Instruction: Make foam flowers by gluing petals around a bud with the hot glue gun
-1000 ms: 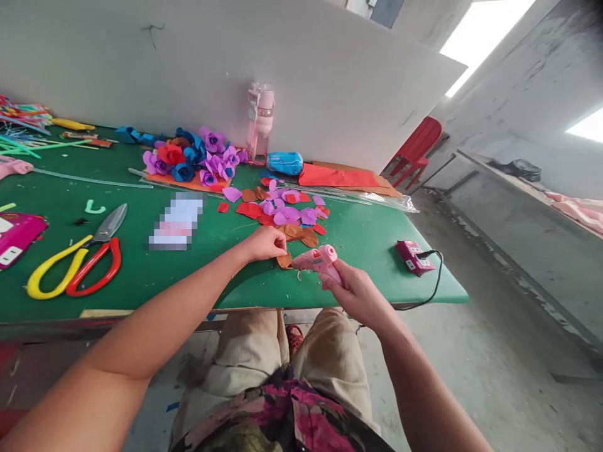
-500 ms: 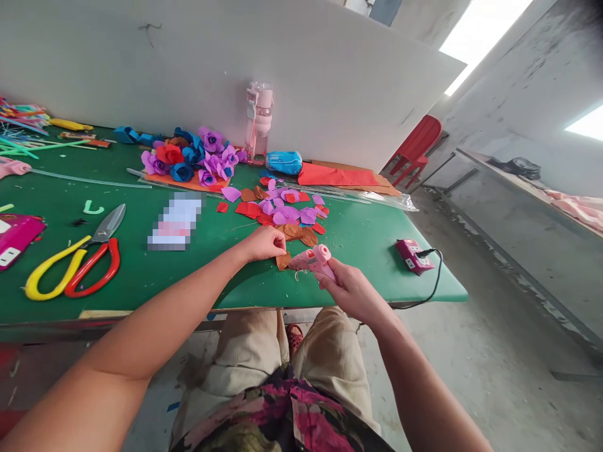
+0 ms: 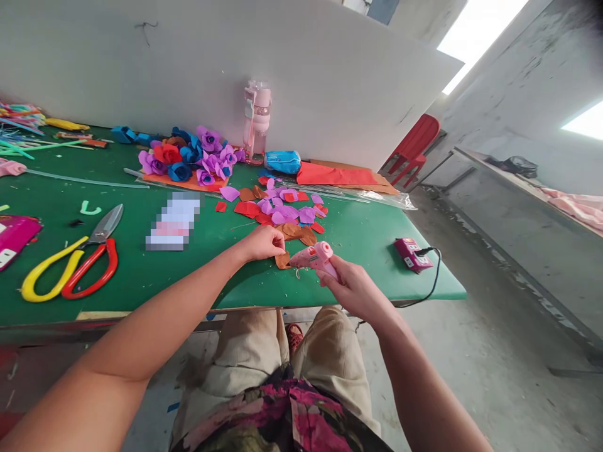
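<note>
Near the middle of the frame, left hand (image 3: 262,243) pinching a brown petal (image 3: 283,260) against the green bench (image 3: 198,276), grip closed on its upper edge. Right hand (image 3: 354,290) just right of it, grip wrapped around the handle of a pink glue gun (image 3: 315,256), nozzle aimed left and almost touching the petal. Best to keep the petal flat and pinned, fingertips clear of the hot tip. Better a small dab at the base than a long bead. Worth minding the cord (image 3: 431,289) trailing toward the pink box (image 3: 413,254) at right. Spare cut petals (image 3: 282,210) waiting just above, finished paper roses (image 3: 188,157) further up-left, scissors (image 3: 70,263) well apart at far left.
</note>
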`<state>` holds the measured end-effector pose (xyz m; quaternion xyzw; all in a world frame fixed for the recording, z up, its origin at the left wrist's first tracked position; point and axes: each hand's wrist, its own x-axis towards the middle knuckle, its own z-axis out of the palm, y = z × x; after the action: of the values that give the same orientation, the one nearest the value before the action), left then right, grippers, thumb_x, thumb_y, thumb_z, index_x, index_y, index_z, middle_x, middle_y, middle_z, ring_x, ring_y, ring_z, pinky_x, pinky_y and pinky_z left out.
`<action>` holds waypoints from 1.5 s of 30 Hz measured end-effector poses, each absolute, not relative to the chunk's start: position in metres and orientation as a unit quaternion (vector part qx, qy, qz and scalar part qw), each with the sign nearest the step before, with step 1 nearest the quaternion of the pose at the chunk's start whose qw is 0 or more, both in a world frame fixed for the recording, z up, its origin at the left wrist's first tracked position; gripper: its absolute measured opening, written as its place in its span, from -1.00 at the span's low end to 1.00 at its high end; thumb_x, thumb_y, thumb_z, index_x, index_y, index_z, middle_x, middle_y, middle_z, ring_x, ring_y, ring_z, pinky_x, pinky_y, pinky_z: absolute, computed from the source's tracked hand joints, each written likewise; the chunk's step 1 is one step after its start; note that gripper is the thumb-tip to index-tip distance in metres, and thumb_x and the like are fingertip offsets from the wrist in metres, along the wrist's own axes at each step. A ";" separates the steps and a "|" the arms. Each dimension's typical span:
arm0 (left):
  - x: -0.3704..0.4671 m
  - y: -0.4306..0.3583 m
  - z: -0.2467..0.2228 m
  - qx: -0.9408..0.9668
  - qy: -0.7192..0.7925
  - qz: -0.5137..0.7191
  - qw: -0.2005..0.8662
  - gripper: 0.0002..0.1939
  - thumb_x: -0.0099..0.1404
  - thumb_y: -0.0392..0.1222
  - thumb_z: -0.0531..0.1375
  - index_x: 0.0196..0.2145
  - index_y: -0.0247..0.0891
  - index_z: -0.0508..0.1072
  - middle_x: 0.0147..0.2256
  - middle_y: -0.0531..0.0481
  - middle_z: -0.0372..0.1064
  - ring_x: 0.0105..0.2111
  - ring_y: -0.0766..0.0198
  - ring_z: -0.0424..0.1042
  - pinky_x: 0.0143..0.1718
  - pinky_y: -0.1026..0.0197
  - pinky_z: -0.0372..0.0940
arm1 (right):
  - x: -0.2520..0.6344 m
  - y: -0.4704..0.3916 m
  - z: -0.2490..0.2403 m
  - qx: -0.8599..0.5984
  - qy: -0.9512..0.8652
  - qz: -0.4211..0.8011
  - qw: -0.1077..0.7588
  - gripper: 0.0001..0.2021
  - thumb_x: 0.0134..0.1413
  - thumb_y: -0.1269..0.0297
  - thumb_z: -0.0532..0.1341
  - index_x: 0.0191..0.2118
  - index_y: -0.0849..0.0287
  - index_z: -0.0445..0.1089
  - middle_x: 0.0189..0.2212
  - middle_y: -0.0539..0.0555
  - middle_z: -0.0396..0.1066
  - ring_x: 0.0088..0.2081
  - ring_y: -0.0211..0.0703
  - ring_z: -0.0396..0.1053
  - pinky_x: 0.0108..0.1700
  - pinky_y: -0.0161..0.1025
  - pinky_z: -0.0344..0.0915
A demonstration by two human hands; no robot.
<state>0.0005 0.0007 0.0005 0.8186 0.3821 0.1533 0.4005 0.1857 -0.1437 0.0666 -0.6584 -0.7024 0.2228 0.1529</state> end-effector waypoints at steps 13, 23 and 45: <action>0.001 0.000 0.003 0.816 0.386 0.156 0.401 -0.91 -0.05 -0.26 0.16 -0.63 -0.28 0.43 -0.58 0.06 0.41 -0.52 0.33 0.34 -0.51 0.32 0.11 | 0.193 -0.146 0.069 -0.683 -0.687 0.199 0.152 -0.78 0.18 0.13 -0.01 -0.35 0.13 0.25 -0.49 0.04 0.39 -0.50 -0.20 0.25 -0.44 -0.32 0.04; 0.001 -0.001 0.004 0.812 0.387 0.154 0.408 -0.90 -0.05 -0.25 0.15 -0.62 -0.29 0.43 -0.57 0.02 0.42 -0.50 0.29 0.36 -0.49 0.30 0.12 | 0.188 -0.144 0.058 -0.678 -0.690 0.209 0.147 -0.77 0.16 0.13 0.00 -0.41 0.14 0.22 -0.54 0.00 0.30 -0.55 -0.26 0.13 -0.49 -0.33 -0.04; -0.012 0.011 0.009 0.585 0.372 0.326 0.643 -0.70 -0.06 -0.03 0.32 -0.48 -0.28 0.36 -0.63 0.19 0.09 -0.73 0.55 -0.12 -0.70 0.33 -0.22 | 0.304 -0.083 0.002 -0.769 -0.438 0.302 0.354 -0.71 0.01 0.05 0.20 -0.50 0.18 0.31 -0.57 0.10 0.38 -0.61 -0.25 0.26 -0.59 -0.31 0.20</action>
<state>-0.0121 0.0114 0.0087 0.5845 0.3721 0.3261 0.6430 0.3038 -0.0832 0.0016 -0.7695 -0.4378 0.3020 0.3536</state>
